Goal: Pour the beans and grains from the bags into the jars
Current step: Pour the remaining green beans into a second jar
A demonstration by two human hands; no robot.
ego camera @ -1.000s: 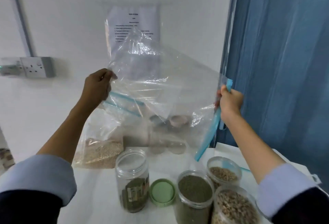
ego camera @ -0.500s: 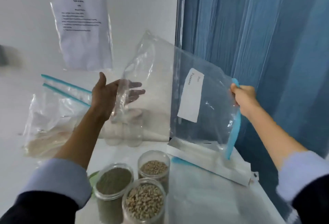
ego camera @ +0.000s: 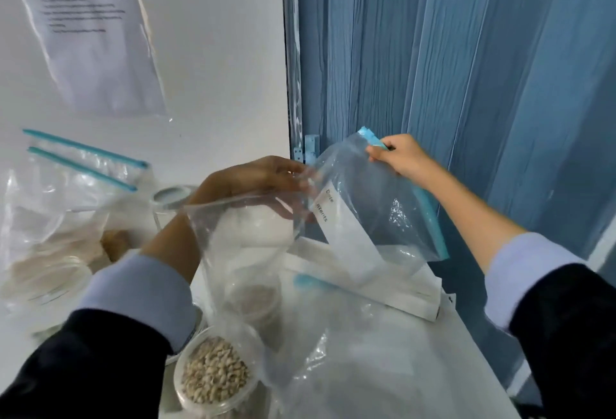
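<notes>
An empty clear zip bag (ego camera: 376,205) with a white label and a teal zip strip hangs low over the table's right side. My right hand (ego camera: 400,157) pinches its zip edge at the top. My left hand (ego camera: 256,182) holds the bag's left part, its fingers partly veiled by plastic. An open jar of pale beans (ego camera: 216,375) stands at the near edge. A second filled jar (ego camera: 256,295) shows blurred through the plastic. At the far left a bag with pale grain (ego camera: 46,252) leans by the wall, its teal zip open.
An empty clear jar (ego camera: 171,198) stands behind my left wrist. A long white box (ego camera: 373,288) lies on the table under the bag. More loose clear plastic (ego camera: 350,368) covers the near table. A blue folding partition (ego camera: 466,69) closes the right side; a paper sheet (ego camera: 90,32) hangs on the wall.
The bag has come down from chest height toward the table. My left hand, open behind it before, now holds its left part. The view has tilted down and right.
</notes>
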